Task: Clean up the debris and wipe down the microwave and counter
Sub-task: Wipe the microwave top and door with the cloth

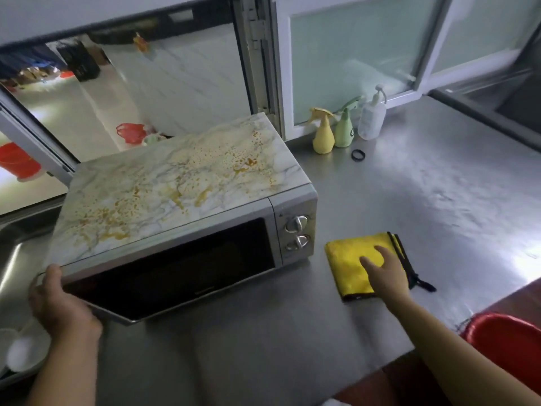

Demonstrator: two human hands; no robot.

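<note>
On the steel bench (424, 200), the microwave (187, 206) stands at the left, close to the sink (17, 253), with its door shut. Its marbled top is spattered throughout with orange-yellow drops and streaks, thickest toward the front left corner and the back right. No wiped patch shows on it. Judgement: the wiping of the microwave has not begun, and the task stands at or near its start.

A folded yellow cloth (351, 265) lies flat on the bench just to the right of the microwave, apart from it. The right hand (383, 271) rests on the cloth with fingers spread and fairly straight, not yet closed round it. The left hand (58, 306) grips the front left corner of the microwave, fingers curled under the edge and thumb up on top.

Orientation: the microwave's long axis runs from near left to far right across the view. Its door and two dials (297, 232) face the person, turned somewhat toward the right. The cloth's long axis runs roughly away from the person.

Three bottles stand at the back by the window frame: a yellow spray bottle (323, 136), a green spray bottle (345, 130) and a clear pump bottle (371, 118). None is in hand. The bench shows dull smears, and no loose debris can be made out on it. Remaining, as judged: the microwave top, its front, and the bench.
</note>
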